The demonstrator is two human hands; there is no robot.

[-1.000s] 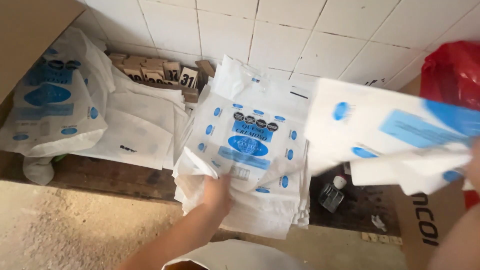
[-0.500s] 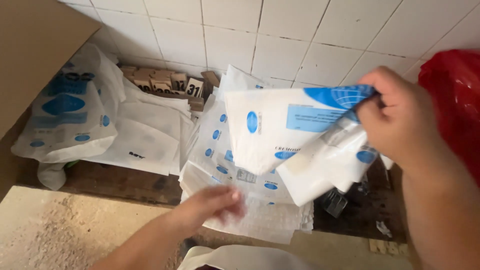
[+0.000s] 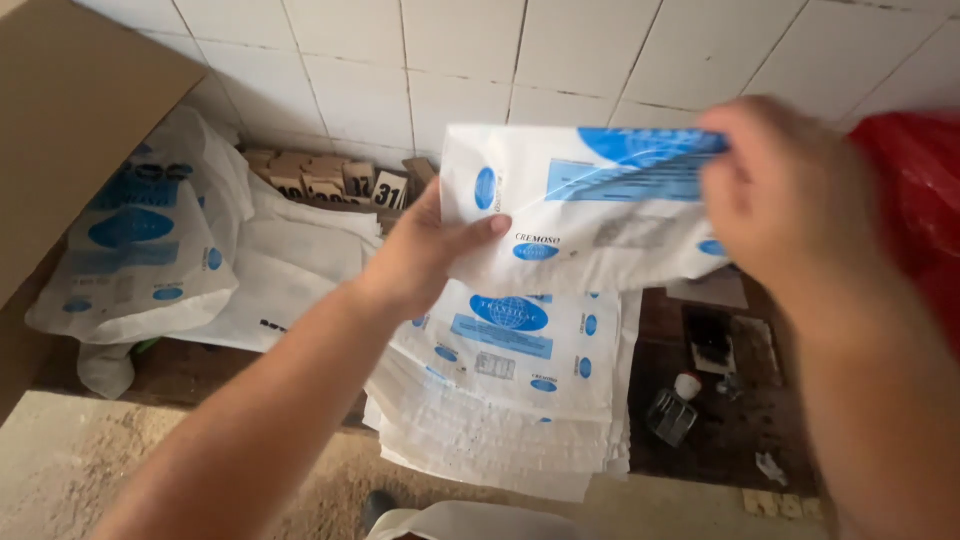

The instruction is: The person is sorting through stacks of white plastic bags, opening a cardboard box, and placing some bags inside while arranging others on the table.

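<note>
**Both hands hold one white bag up in front of the tiled wall**

The left hand [image 3: 425,255] pinches the left edge of a white plastic bag [image 3: 590,215] with blue print, thumb laid across its front and fingers behind. The right hand [image 3: 790,195], blurred, is closed over the bag's upper right corner. The bag hangs in the air between them, just above a stack of like bags [image 3: 510,400] lying flat below. Left of the stack lie more white bags [image 3: 150,260], some crumpled, against the white tiled wall [image 3: 560,50]. Small brown number blocks [image 3: 335,178] stand along the wall's foot. A cardboard flap [image 3: 70,120] fills the upper left; a red bag [image 3: 915,200] sits at the right edge. A small bottle [image 3: 672,412] lies on the dark surface [image 3: 730,440].
</note>
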